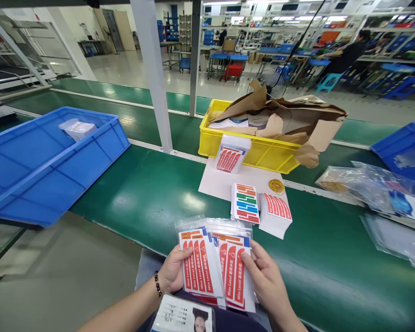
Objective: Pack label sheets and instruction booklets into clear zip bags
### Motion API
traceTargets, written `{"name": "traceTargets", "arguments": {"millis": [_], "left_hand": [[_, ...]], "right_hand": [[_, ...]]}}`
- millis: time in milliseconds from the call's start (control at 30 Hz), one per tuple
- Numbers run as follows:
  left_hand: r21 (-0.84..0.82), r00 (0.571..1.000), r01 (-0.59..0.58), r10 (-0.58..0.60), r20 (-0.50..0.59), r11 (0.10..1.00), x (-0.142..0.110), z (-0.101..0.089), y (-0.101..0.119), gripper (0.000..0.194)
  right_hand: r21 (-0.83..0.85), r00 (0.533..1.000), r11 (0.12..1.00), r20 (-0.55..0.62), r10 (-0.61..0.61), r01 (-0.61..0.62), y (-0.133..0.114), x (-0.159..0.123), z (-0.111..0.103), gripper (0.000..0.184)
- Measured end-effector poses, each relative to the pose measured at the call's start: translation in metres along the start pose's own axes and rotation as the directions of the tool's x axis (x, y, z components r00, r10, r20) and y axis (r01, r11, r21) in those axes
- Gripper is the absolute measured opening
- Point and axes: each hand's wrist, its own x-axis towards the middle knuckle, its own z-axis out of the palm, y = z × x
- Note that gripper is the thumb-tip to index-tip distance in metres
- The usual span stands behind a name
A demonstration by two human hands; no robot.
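Note:
My left hand [173,271] is closed on clear zip bags of red-striped label sheets [199,267], its thumb lying on the front. More such bags of label sheets [233,272] are gripped in my right hand [268,281], thumb on the face. The two fanned bundles overlap in the middle, above my lap. Just beyond them on the green bench lie a stack of multicoloured label sheets [245,204] and a curved stack of red label sheets [275,213]. Another red label stack [229,159] leans against the yellow crate.
Brown paper fills the yellow crate [256,150] at the back. A blue crate [90,170] stands left, another blue crate [408,161] right. Plastic bags [370,184] lie at right. Yellow rubber bands [276,186] rest on white paper [209,182]. A white post [154,78] rises behind.

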Motion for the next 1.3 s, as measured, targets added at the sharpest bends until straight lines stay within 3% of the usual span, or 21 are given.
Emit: {"name": "traceTargets", "arguments": {"millis": [67, 133, 200, 333, 433, 567, 633, 733, 800, 867, 967, 1067, 1167, 1233, 1300], "left_hand": [[-0.012, 1.0, -0.024, 0.024, -0.018, 1.0, 0.001, -0.002, 0.0, 0.027], [-0.003, 0.999, -0.034, 0.034, -0.012, 0.999, 0.002, -0.002, 0.0, 0.025], [0.021, 1.0, -0.014, 0.014, 0.018, 1.0, 0.002, -0.002, 0.0, 0.024], [0.057, 0.998, 0.013, -0.016, 0.054, 0.998, 0.002, 0.0, -0.001, 0.027], [0.056, 0.999, -0.002, 0.0, 0.048, 0.998, 0.002, 0.0, 0.0, 0.027], [0.03, 0.999, -0.024, 0.023, 0.024, 0.999, 0.002, -0.003, 0.002, 0.026], [0.022, 0.999, -0.033, 0.033, 0.022, 0.999, 0.001, -0.005, 0.003, 0.027], [0.04, 0.999, -0.02, 0.019, 0.035, 0.999, 0.001, -0.004, 0.003, 0.027], [0.063, 0.999, -0.005, 0.002, 0.049, 0.998, 0.0, -0.002, 0.003, 0.028], [0.086, 0.998, -0.002, -0.004, 0.068, 0.996, -0.001, 0.001, 0.004, 0.029], [0.102, 0.996, -0.011, 0.001, 0.089, 0.995, -0.002, 0.003, 0.004, 0.027], [0.066, 0.998, -0.034, 0.03, 0.051, 0.997, -0.003, 0.0, 0.005, 0.028], [-0.013, 0.999, -0.042, 0.042, -0.021, 0.999, -0.003, -0.003, 0.005, 0.029], [-0.046, 0.998, -0.037, 0.034, -0.045, 0.998, -0.003, -0.005, 0.005, 0.028], [-0.028, 0.998, -0.048, 0.046, -0.045, 0.998, -0.003, -0.005, 0.005, 0.027]], "right_hand": [[-0.092, 0.99, 0.993, -0.106, -0.089, 0.079, 0.005, 0.004, -0.008, 0.046], [-0.261, 0.95, 0.949, -0.207, -0.233, 0.176, 0.01, 0.007, -0.013, 0.05], [-0.384, 0.922, 0.897, -0.22, -0.318, 0.218, 0.013, 0.007, -0.012, 0.049], [-0.291, 0.99, 0.947, 0.048, -0.129, 0.138, 0.008, 0.001, 0.004, 0.034], [-0.143, 0.988, 0.988, 0.148, -0.044, 0.066, 0.002, -0.001, 0.014, 0.034], [-0.011, 1.0, 1.0, -0.001, -0.007, 0.007, 0.003, 0.003, 0.006, 0.04], [-0.094, 0.992, 0.993, -0.099, -0.074, 0.065, 0.007, 0.007, -0.002, 0.044], [-0.332, 0.942, 0.924, -0.201, -0.268, 0.192, 0.012, 0.009, -0.007, 0.048], [-0.375, 0.948, 0.904, -0.153, -0.28, 0.207, 0.013, 0.007, -0.003, 0.042], [-0.286, 0.987, 0.946, -0.007, -0.161, 0.152, 0.011, 0.004, 0.006, 0.036], [-0.118, 0.987, 0.993, 0.161, 0.015, 0.004, 0.004, -0.001, 0.02, 0.037], [-0.05, 0.997, 0.999, 0.075, 0.026, -0.023, -0.001, 0.0, 0.022, 0.04], [-0.117, 0.998, 0.993, -0.046, -0.035, 0.029, -0.001, 0.006, 0.01, 0.041], [-0.278, 0.975, 0.953, -0.144, -0.168, 0.123, 0.001, 0.011, 0.001, 0.045], [-0.463, 0.918, 0.86, -0.205, -0.339, 0.214, 0.004, 0.013, -0.002, 0.048]]}}
